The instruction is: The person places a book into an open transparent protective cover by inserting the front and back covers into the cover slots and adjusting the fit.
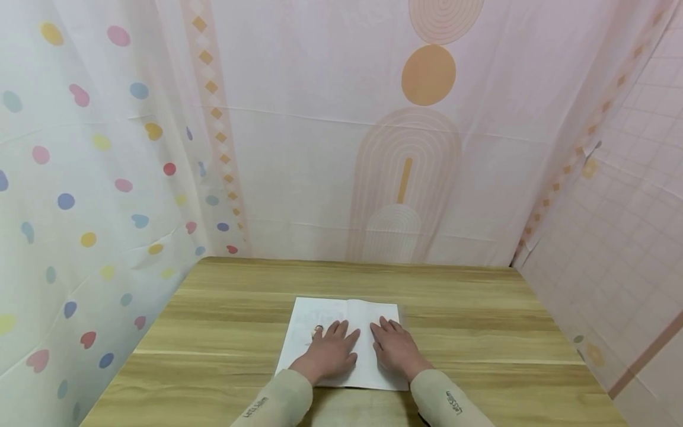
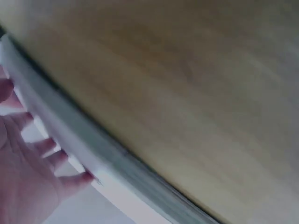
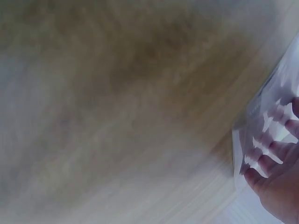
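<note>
An open book with mostly white pages lies flat near the front of the wooden table. A small printed figure and faint print show on its left page. My left hand rests on that left page, fingers extended. On the right page lies my right hand, its fingers also straight and pointing away. In the left wrist view the left hand touches the page beside the book's thick edge. The right wrist view has the right hand's fingers against a glossy page.
The wood-grain table extends around the book on all sides. Behind it hangs a pale patterned cloth. A dotted cloth hangs on the left and a checked one on the right.
</note>
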`<state>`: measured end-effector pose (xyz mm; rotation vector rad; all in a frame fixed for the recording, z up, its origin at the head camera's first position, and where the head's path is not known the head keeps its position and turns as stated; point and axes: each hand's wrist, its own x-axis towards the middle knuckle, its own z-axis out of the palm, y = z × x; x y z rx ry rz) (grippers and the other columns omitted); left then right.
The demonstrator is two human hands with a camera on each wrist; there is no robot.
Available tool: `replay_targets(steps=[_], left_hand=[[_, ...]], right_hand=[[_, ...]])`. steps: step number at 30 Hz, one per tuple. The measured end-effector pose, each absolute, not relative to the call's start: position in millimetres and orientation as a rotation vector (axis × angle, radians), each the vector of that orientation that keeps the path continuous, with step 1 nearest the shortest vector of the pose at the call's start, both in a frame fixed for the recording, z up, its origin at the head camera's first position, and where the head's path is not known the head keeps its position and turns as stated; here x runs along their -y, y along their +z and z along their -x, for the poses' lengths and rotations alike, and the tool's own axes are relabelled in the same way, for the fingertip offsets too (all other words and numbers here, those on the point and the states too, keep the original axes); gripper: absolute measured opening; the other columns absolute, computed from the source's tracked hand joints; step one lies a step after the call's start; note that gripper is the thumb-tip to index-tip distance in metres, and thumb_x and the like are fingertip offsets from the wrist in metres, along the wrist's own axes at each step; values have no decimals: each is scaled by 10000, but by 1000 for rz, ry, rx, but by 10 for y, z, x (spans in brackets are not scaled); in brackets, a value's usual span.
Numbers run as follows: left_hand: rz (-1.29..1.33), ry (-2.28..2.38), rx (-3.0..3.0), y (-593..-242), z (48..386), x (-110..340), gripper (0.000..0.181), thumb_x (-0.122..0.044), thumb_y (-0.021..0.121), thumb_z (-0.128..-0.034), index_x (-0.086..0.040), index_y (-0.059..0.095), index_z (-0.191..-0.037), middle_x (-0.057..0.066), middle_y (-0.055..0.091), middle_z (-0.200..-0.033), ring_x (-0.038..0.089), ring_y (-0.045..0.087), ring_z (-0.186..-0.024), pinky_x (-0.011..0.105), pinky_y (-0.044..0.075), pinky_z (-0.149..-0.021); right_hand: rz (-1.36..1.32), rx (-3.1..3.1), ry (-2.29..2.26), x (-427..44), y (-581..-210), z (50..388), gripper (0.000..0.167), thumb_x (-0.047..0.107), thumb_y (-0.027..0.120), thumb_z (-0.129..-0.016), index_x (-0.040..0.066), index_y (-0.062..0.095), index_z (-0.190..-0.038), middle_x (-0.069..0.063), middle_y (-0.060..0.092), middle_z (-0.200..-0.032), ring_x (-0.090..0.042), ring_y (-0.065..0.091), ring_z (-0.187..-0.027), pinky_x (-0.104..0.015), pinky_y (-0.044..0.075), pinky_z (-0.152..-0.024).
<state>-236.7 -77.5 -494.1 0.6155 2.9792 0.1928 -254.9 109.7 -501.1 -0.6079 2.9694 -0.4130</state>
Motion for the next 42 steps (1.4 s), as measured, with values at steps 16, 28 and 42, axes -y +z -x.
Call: replay_targets(steps=[16,28,42], left_hand=[[-562,284,-2900,-4941,2387,851,597,-477,506,-996,-191,434,-1515,181,284,-1592,400,250,-1455,658,206,-1121],[-572,230,-2942,-4972,2377,818,596,-472,517,-988,-188,445,-1508,191,301,-1581,408,276,-1442,665,235,-1105],[-593,179,-2908,-4923,2402,776,591,-454,541,-984,-165,463,-1494,137,308,-1591,377,272,-1452,678,257,-1087]], right_hand=[[623,-2938,-496,-1109,-4949,2544,463,160,539,-1009,-4,487,-1439,-219,404,-1518,-393,339,-1415,-526,256,-1153],[641,-2975,-433,-1094,-4953,2536,442,151,558,-997,-19,524,-1403,-237,425,-1496,-402,367,-1396,-519,277,-1145],[619,-2976,-333,-1087,-4987,2544,449,189,543,-1009,19,519,-1424,-218,400,-1520,-400,350,-1406,-535,283,-1139]])
